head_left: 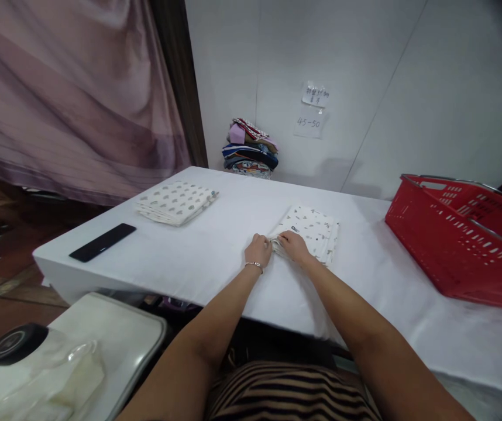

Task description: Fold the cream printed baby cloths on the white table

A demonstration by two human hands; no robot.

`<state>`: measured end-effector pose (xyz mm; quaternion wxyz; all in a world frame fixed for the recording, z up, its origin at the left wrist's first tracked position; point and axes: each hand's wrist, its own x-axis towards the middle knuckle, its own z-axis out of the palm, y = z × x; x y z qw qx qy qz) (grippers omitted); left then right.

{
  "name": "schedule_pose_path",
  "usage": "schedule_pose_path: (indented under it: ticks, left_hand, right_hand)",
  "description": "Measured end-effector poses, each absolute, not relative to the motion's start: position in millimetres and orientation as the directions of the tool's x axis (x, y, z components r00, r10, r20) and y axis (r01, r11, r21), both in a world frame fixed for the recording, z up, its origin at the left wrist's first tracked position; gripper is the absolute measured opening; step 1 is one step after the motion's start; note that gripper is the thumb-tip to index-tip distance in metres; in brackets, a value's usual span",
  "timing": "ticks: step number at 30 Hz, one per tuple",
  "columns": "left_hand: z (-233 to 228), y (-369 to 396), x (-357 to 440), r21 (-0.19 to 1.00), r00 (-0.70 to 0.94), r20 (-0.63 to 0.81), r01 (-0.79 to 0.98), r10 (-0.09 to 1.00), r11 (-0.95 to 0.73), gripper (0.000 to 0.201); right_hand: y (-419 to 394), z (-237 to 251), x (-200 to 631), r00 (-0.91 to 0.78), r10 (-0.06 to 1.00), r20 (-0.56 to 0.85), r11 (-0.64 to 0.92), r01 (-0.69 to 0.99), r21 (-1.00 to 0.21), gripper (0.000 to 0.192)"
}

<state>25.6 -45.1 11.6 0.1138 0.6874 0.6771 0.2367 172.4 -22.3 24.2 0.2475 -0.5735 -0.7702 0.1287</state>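
Observation:
A folded white cloth (pixel 310 225) with small dark and green prints lies on the white-covered table (pixel 229 216) in front of me. My left hand (pixel 258 250), with a bracelet at its wrist, pinches the cloth's near left corner. Close beside it, my right hand (pixel 294 245) is closed on the same edge, its fingers curled over the fabric. The edge is bunched a little between both hands. Further left rests another folded white cloth (pixel 176 202), printed with grey-green hearts; neither hand touches it.
A black phone-like slab (pixel 103 242) lies near the table's left edge. At the right stands a red plastic basket (pixel 457 245) with metal handles. A stack of folded clothes (pixel 251 149) is by the wall. Lower left, a white stool-like surface (pixel 114 327) holds a tape roll (pixel 15 343).

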Motion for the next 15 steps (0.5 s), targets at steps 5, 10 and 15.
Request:
schedule_pose_path:
  ticks: [5,10,15]
  left_hand:
    - [13.4,-41.6,24.1,0.563,-0.022,0.215,0.82,0.976,-0.105,0.028]
    - [18.8,-27.5,17.1,0.558,0.102,0.205,0.805,0.973,-0.202,0.018]
    - [27.2,-15.5,6.6,0.507,0.246,0.174,0.808,0.953,-0.301,0.022]
  right_hand:
    - [-24.8,26.3,172.2,-0.26,0.938,0.231,0.337,0.84,-0.425,0.024]
    - [-33.8,30.2,171.7,-0.329,0.911,0.248,0.404,0.833,-0.379,0.021]
    - [-35.9,34.6,166.9,-0.346,0.912,0.218,0.396,0.881,-0.259,0.021]
